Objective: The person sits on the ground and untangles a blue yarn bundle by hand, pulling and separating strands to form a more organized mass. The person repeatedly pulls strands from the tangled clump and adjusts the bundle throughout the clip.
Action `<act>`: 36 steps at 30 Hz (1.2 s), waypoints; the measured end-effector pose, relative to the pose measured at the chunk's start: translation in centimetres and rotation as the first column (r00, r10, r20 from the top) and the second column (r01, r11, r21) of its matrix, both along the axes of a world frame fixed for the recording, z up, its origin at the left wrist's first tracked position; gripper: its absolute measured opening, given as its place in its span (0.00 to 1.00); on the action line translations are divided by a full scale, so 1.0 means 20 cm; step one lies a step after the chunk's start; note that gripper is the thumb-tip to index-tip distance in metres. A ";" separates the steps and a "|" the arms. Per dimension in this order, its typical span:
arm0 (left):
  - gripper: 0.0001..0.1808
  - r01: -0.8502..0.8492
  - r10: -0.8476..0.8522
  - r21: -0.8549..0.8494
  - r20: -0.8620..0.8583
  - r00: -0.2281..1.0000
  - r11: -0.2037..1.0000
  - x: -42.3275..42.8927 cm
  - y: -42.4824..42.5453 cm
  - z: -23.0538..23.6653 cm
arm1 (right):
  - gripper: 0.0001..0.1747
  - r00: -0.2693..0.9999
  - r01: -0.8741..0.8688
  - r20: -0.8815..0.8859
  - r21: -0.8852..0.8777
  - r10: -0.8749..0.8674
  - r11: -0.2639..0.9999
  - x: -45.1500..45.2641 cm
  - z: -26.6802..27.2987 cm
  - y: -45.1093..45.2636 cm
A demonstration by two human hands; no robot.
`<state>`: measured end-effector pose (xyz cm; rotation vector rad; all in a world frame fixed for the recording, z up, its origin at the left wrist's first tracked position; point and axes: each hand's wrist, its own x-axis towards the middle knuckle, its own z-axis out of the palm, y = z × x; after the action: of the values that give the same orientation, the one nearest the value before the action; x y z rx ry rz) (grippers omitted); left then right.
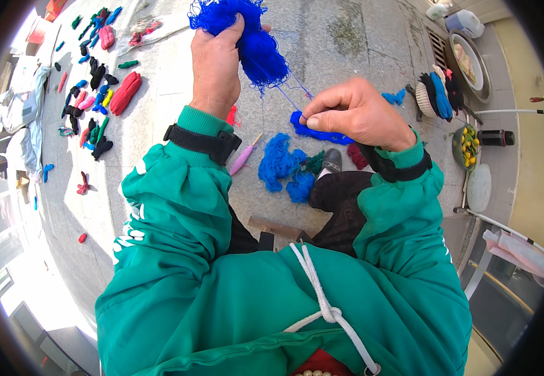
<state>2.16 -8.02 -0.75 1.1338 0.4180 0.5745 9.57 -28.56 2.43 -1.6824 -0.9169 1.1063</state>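
My left hand (220, 63) grips a tangled bundle of royal-blue yarn (262, 56), whose lower part hangs loose toward the right. Between finger and thumb, my right hand (347, 113) pinches blue strands that run up to this bundle. Just below the right hand lies a darker blue strip of yarn or knit (321, 131), partly hidden by it. Lighter blue tangled yarn (279, 162) rests on the paving near my shoe (332, 161). A pink spindle-shaped tool (242, 160) with a pale tip lies left of that yarn.
Many small coloured yarn bundles (97, 75) are spread over the paving at left, with a large red bundle (126, 93). To the right stand a rack holding yarn hanks (436, 94), a metal basin (483, 61), a bowl of yellow-orange pieces (466, 148) and a black flask (496, 137).
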 end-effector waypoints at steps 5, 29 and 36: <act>0.15 -0.008 0.009 -0.009 0.066 0.998 1.000 0.00 0.07 0.00 | 0.09 0.994 -0.105 0.026 -0.032 0.105 0.994 0.00 0.01 -0.01; 0.07 -0.367 0.378 -0.139 0.060 0.924 0.920 0.07 0.08 -0.04 | 0.22 0.959 -0.284 0.028 0.011 0.283 0.959 -0.15 0.08 0.02; 0.09 -0.343 0.347 -0.080 0.045 0.937 0.936 0.05 0.10 -0.04 | 0.31 0.946 -0.294 -0.135 0.026 0.295 0.956 -0.06 0.19 -0.05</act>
<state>3.24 -6.08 -1.56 0.9775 0.5894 0.8919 8.31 -29.62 6.28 -1.4738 -1.1046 1.3988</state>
